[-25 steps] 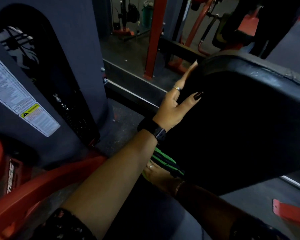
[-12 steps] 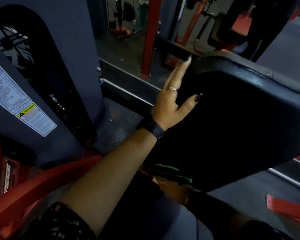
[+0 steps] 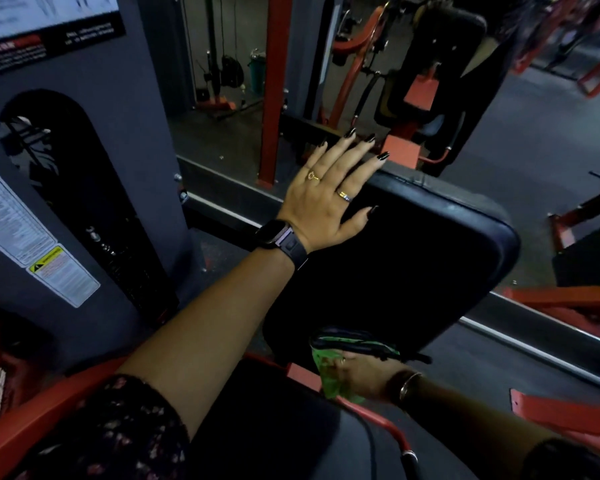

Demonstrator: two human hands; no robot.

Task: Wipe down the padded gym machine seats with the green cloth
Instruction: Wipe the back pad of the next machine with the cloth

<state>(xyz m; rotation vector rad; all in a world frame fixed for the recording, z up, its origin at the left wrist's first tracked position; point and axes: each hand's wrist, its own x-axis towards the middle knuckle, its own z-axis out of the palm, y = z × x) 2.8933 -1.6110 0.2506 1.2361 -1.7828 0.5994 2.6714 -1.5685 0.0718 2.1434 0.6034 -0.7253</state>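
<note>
1. Your left hand (image 3: 323, 202) lay flat, fingers straight, on the far left corner of the black padded seat (image 3: 413, 265).
2. Your right hand (image 3: 361, 374) clutched the green cloth (image 3: 329, 382) against the seat's near edge.
3. A red frame bar (image 3: 297, 371) ran just beneath that cloth.

Light level: dim all over, colours muted.
Brightest: your left hand (image 3: 321, 199) and forearm catch the most light; the white poster (image 3: 32, 12) top left glares.
Darkest: seat pad (image 3: 413, 258) face is near solid black; only its far rim shows a thin sheen.
Shade: your right hand (image 3: 361, 375) and the green cloth (image 3: 329, 381) sit in shadow below the pad.
Blur: poster text smeared; far machines soft.
Distortion: wide-angle bend; straight frames lean toward the edges.
</note>
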